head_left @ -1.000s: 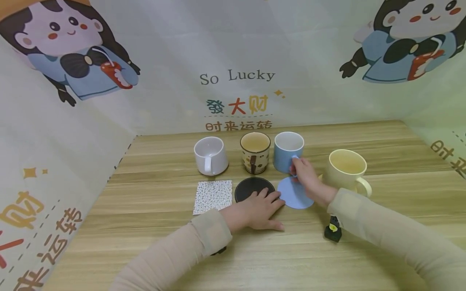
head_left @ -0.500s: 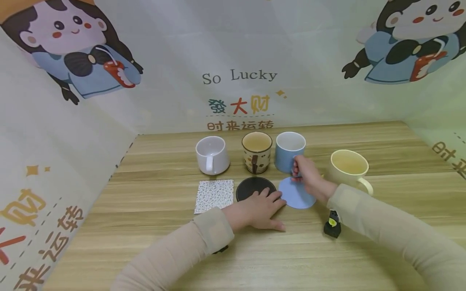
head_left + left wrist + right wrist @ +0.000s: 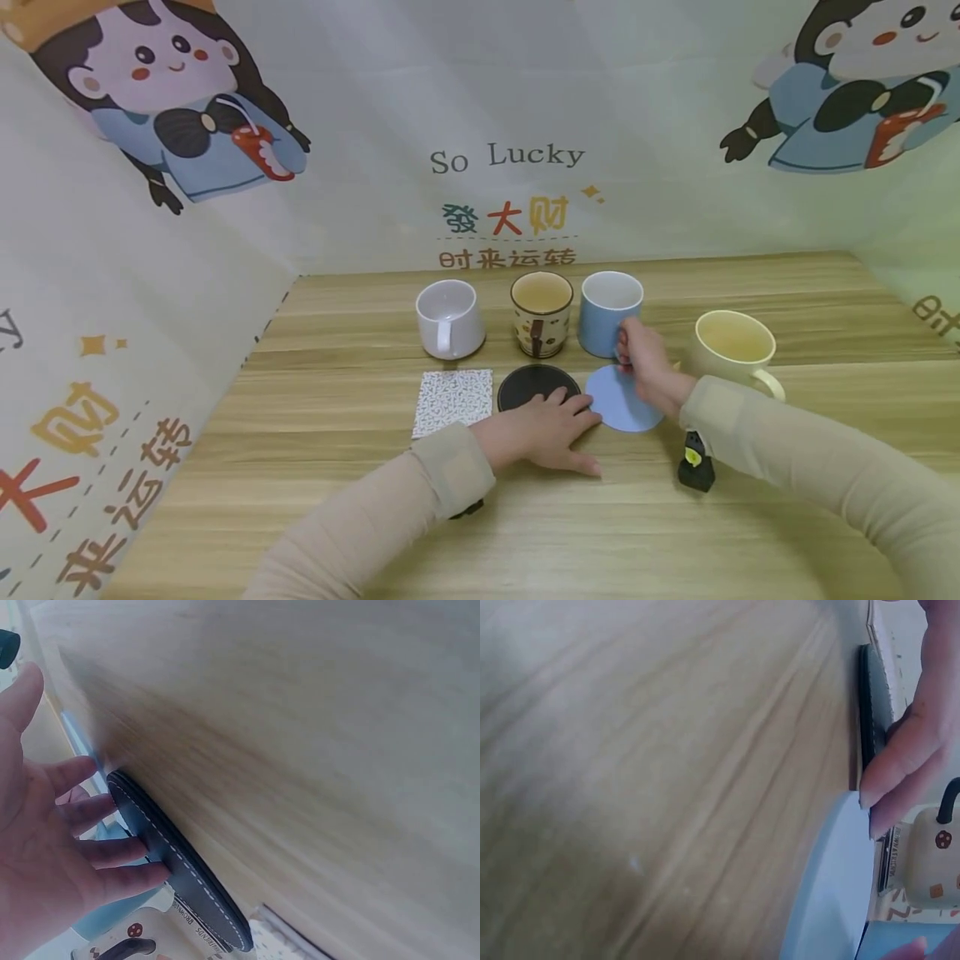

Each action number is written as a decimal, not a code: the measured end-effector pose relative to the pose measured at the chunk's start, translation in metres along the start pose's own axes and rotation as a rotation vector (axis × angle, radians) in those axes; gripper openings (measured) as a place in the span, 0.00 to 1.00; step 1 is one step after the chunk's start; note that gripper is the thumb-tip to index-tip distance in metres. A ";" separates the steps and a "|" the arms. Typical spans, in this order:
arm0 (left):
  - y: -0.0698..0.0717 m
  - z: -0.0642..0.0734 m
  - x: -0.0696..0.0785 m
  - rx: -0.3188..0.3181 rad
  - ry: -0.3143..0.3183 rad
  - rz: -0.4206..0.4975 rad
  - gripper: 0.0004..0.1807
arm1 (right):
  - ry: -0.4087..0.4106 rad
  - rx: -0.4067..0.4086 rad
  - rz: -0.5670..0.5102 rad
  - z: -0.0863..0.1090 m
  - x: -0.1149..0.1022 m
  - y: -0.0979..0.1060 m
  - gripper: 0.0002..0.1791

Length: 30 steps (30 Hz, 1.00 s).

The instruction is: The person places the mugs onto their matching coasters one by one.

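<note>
My right hand (image 3: pixel 647 357) pinches the handle of the blue mug (image 3: pixel 602 325), which stands upright on the table just behind the round light-blue coaster (image 3: pixel 624 404). Fingers spread, my left hand (image 3: pixel 546 429) lies palm down with its fingertips over the near part of the round black coaster (image 3: pixel 534 385) and by the left edge of the blue one. The left wrist view shows the stitched edge of that black coaster (image 3: pixel 180 862) beside the straight fingers (image 3: pixel 120 851). In the right wrist view, left-hand fingertips meet the rim of the blue coaster (image 3: pixel 836 877).
A white mug (image 3: pixel 450 321) and a patterned brown-rimmed mug (image 3: pixel 542 317) stand left of the blue one; a yellow mug (image 3: pixel 731 350) is at the right. A square speckled coaster (image 3: pixel 453 402) lies before the white mug. A printed cloth (image 3: pixel 360 183) hangs behind the table (image 3: pixel 570 542).
The head view has turned slightly left, so everything sits a little farther right in it. Both hands, the mugs and the coasters keep their places relative to one another.
</note>
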<state>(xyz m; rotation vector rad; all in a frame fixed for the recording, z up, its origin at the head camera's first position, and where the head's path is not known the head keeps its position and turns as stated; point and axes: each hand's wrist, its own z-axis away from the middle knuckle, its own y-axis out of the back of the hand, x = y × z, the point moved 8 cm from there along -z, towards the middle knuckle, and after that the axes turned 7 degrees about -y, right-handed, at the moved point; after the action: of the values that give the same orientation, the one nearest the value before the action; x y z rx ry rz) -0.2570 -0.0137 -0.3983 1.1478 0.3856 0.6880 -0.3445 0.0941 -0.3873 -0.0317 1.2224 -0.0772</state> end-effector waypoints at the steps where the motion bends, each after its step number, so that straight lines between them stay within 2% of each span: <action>1: 0.000 0.000 0.000 -0.006 0.001 0.003 0.40 | 0.000 0.012 0.004 0.000 0.000 0.001 0.19; 6: 0.001 0.000 0.001 -0.021 0.005 0.017 0.40 | -0.007 0.054 0.016 0.001 -0.001 0.003 0.18; 15: 0.003 -0.001 0.000 -0.034 0.013 0.025 0.40 | -0.016 0.061 -0.016 0.006 -0.005 0.003 0.19; 30: 0.003 0.000 -0.002 -0.037 0.008 0.043 0.39 | 0.000 0.020 0.013 0.022 -0.008 0.009 0.20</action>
<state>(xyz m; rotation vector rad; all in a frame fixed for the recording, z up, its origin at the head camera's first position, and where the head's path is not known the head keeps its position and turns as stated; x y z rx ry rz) -0.2595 -0.0144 -0.3958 1.1215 0.3541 0.7349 -0.3264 0.1032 -0.3728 -0.0063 1.2212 -0.0788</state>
